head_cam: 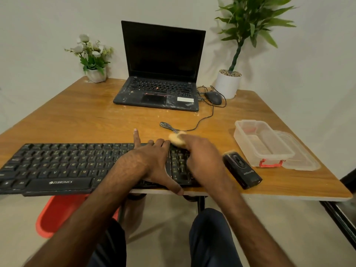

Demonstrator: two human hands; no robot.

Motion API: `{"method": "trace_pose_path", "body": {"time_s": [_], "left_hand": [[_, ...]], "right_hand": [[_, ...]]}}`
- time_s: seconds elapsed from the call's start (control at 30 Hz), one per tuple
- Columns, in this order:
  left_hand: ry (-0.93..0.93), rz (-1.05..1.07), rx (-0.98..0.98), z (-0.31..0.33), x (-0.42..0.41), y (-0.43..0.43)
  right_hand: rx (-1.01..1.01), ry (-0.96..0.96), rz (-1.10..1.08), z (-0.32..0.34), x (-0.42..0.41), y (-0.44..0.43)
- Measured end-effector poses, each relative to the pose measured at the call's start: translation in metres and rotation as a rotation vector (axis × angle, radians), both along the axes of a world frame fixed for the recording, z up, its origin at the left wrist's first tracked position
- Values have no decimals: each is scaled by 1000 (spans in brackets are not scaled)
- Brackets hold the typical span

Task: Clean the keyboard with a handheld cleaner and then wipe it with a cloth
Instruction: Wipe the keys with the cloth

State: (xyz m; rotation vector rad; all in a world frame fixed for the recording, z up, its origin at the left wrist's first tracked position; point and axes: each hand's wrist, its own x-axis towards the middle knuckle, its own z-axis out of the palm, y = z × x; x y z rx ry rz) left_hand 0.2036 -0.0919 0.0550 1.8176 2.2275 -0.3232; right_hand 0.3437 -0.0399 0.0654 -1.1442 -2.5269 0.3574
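Note:
A black keyboard (57, 166) lies along the near edge of the wooden table (77, 116), its left end hanging past the edge. My left hand (152, 160) rests flat on the keyboard's right part, fingers spread, thumb at the front edge. My right hand (202, 157) grips a small yellowish cloth (176, 139) over the number pad's far corner; the cloth is blurred. A black handheld cleaner (241, 170) lies on the table just right of the keyboard, untouched.
An open black laptop (159, 81) stands at the back, with a wired mouse (213, 97) and its cable beside it. A clear plastic box (264, 143) with its lid sits at the right. Two potted plants (92, 58) (229, 81) occupy the back corners. A red bin (57, 214) is under the table.

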Motion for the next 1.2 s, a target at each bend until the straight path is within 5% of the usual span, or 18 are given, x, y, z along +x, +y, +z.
{"method": "trace_pose_path", "body": {"time_s": [0.27,0.4,0.57,0.63,0.7,0.9,1.2], "left_hand": [[-14,0,-8,4,1,1],[-21,-15,-4,5,-2,-1],[-34,33,-108,17,-11,-11],[-44,39,-104,17,-14,-12],[-46,41,-97,17,-14,-13],[-41,48,-96,16,-12,-14],[-21,36,-117,15,-12,-12]], "right_hand": [[-148,-389,173,6,32,-21],[-64,-174,167,-3,48,-35],[-74,-174,156,5,34,-19],[-116,-8,34,19,27,-1],[64,155,-41,20,15,14],[204,-169,244,-13,-13,1],[14,-253,285,-2,29,-31]]}}
